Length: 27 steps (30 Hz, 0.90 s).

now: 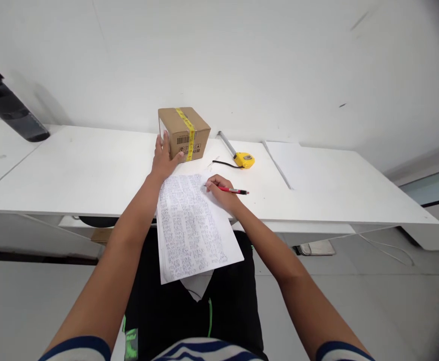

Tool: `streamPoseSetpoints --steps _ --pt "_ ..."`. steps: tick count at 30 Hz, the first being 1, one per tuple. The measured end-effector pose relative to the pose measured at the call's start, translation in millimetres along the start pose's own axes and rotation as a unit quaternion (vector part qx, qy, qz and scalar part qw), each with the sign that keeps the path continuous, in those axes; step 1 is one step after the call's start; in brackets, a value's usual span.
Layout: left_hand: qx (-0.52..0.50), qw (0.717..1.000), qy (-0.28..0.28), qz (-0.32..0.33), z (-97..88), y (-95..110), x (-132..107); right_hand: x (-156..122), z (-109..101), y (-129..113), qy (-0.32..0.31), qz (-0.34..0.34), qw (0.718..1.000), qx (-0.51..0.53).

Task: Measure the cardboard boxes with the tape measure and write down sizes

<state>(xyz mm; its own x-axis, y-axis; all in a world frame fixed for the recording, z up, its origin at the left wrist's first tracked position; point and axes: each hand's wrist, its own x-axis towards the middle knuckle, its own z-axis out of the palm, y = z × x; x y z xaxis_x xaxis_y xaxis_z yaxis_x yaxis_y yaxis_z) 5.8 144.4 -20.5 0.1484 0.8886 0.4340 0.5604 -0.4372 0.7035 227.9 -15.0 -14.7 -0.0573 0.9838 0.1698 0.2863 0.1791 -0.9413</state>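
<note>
A small brown cardboard box (200,140) with yellow tape stands on the table. My left hand (163,159) grips its near left corner, fingers along the left side and thumb on the front. My right hand (222,192) is closed round a red and black pen (238,190), its tip at the upper right of the written sheet. That sheet of paper (192,230) is covered in columns of small blue handwriting. It lies partly on the table and hangs over the front edge above my lap, with more paper under it.
A yellow tape measure (244,160) with a black strap lies behind my right hand, its blade pulled out toward the wall. Further right is a stack of white paper (287,160). At the far left stands a dark bottle (12,108). The white table (72,170) backs onto a wall.
</note>
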Motion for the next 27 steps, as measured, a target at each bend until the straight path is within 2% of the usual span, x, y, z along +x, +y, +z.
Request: streamPoseSetpoints --steps 5,7,10,14,19,27 --pt "0.044 0.994 0.017 0.1 -8.8 19 -7 0 3 -1 0.032 0.023 0.996 -0.075" --pt "0.046 0.992 0.036 0.115 -11.1 25 -9 0 5 -2 0.047 0.027 0.995 -0.08" --pt "0.042 0.993 0.068 0.091 -10.9 24 -8 0 8 -5 0.035 0.032 0.996 -0.077" --pt "0.028 0.994 0.098 0.028 -4.3 8 -2 0 8 -7 0.031 0.038 0.996 -0.073" --pt "-0.003 0.998 0.063 -0.011 4.0 -11 6 0 7 -6 0.02 0.054 0.996 -0.062" --pt "0.014 0.999 0.029 -0.044 9.7 -24 13 1 6 -5 0.04 0.053 0.996 -0.062"
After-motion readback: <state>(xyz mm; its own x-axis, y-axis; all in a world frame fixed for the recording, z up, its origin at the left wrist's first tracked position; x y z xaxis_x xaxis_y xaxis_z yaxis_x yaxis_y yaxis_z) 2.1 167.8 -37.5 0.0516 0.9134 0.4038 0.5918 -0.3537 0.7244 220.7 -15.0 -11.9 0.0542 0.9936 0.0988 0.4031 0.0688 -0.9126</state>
